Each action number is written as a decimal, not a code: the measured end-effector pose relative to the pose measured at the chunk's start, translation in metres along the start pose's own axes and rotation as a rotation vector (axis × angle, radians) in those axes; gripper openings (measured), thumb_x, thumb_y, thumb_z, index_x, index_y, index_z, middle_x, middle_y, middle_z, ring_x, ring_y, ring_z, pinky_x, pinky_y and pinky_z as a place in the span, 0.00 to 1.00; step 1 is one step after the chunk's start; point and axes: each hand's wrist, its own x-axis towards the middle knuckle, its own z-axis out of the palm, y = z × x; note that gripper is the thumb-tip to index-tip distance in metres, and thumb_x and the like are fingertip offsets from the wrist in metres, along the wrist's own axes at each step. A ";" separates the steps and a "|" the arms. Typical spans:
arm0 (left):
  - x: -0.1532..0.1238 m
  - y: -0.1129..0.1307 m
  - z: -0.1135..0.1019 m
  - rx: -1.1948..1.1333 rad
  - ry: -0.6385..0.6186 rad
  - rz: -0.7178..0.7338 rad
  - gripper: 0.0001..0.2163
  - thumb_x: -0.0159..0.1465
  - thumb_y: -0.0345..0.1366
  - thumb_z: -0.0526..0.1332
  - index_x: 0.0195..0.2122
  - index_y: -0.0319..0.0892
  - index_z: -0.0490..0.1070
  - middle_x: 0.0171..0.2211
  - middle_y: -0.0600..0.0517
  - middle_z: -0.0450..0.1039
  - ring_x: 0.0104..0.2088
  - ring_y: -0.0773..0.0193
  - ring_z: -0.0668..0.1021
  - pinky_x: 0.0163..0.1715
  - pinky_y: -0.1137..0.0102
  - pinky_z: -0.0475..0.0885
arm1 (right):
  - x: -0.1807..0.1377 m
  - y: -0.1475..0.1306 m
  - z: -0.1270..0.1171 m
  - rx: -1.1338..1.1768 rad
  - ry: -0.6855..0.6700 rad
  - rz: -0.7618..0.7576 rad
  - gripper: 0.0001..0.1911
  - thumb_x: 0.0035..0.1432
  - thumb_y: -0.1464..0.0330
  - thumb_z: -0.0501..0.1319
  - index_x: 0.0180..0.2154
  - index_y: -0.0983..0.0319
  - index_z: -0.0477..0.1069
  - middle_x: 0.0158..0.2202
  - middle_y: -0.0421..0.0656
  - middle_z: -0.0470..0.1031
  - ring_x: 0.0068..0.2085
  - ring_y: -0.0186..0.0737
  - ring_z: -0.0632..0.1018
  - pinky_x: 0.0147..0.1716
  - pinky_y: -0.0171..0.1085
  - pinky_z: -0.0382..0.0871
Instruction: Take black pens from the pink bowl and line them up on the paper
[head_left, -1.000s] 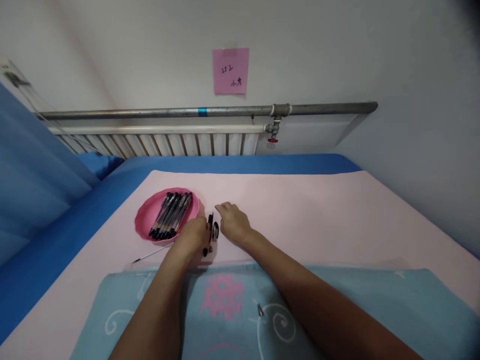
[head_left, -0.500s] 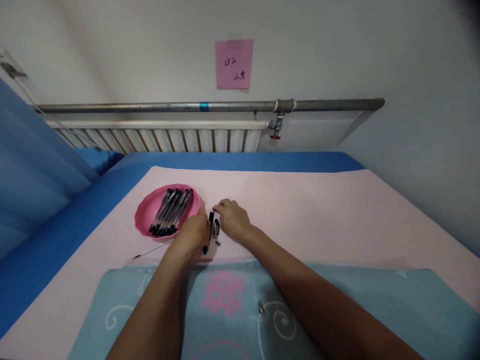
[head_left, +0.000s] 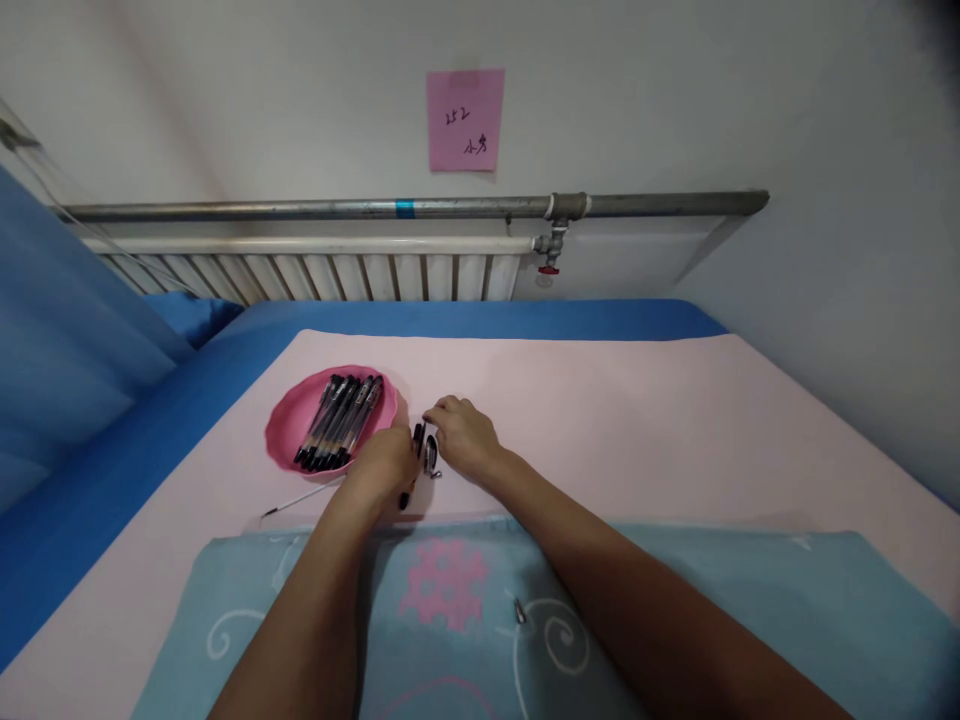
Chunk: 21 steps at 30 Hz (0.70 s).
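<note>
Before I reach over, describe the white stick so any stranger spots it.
On the pale pink sheet, find the pink bowl. The thin white stick lies on its near side, slanting toward the left forearm. Unlike the thicker dark pens in the bowl, it is white with a dark tip.

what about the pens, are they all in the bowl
No, one pen is outside the bowl, at the left hand.

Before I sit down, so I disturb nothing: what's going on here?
A person's left hand holds a black pen, with the right hand by its far end. Beside the left hand, a pink dish holds more pens. A thin white rod lies near it; a metal piece rests on the blue cloth.
</note>
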 end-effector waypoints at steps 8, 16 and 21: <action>-0.003 0.000 -0.004 -0.012 -0.010 0.021 0.15 0.58 0.35 0.48 0.39 0.36 0.70 0.37 0.38 0.75 0.38 0.54 0.76 0.32 0.69 0.67 | 0.000 0.000 -0.001 0.029 -0.006 0.002 0.18 0.54 0.73 0.50 0.45 0.54 0.67 0.47 0.43 0.65 0.45 0.41 0.64 0.38 0.36 0.60; -0.005 0.002 -0.009 -0.027 -0.037 0.017 0.14 0.58 0.36 0.49 0.39 0.37 0.70 0.37 0.40 0.75 0.40 0.56 0.76 0.33 0.71 0.66 | -0.011 0.009 -0.013 0.197 -0.036 -0.013 0.12 0.54 0.71 0.52 0.40 0.62 0.69 0.37 0.43 0.70 0.37 0.35 0.69 0.35 0.32 0.59; -0.005 0.001 -0.010 -0.036 -0.052 0.042 0.14 0.59 0.36 0.48 0.38 0.38 0.71 0.38 0.40 0.75 0.39 0.56 0.76 0.33 0.70 0.67 | -0.023 0.007 -0.020 0.265 -0.107 -0.094 0.08 0.52 0.69 0.55 0.33 0.63 0.71 0.30 0.40 0.70 0.30 0.32 0.68 0.29 0.31 0.56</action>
